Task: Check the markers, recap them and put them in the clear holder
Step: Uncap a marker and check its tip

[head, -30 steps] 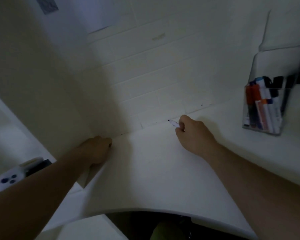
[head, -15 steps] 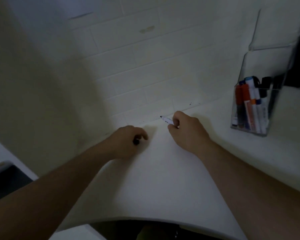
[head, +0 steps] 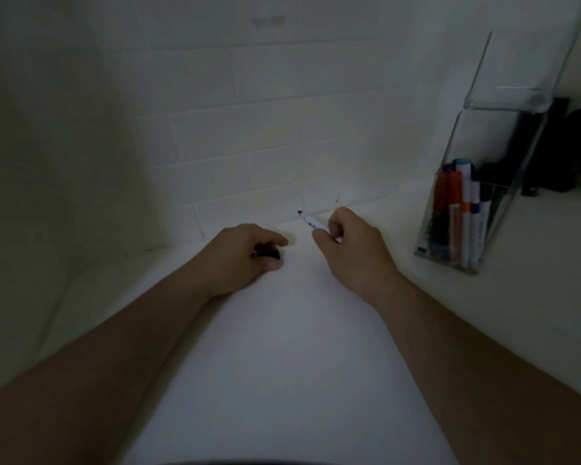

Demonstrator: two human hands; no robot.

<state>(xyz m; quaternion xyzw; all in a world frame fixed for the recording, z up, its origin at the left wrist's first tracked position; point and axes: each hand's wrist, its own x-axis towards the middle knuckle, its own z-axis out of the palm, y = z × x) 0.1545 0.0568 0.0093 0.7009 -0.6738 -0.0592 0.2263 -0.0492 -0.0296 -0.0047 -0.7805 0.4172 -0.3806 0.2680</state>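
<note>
My right hand [head: 349,250] pinches an uncapped marker [head: 311,223], tip pointing to 10 o'clock. My left hand [head: 249,255] curls around its black cap [head: 271,254] on the white counter [head: 282,364]. The clear holder [head: 503,156] with markers sits at 3 o'clock.

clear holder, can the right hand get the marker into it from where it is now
Probably yes. The clear holder stands just right of the right hand, with bare counter between, but the marker is uncapped.

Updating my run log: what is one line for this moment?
left hand: holds small black cap | right hand: holds uncapped white marker | clear plastic holder: several capped markers inside | step: recap pending
</note>
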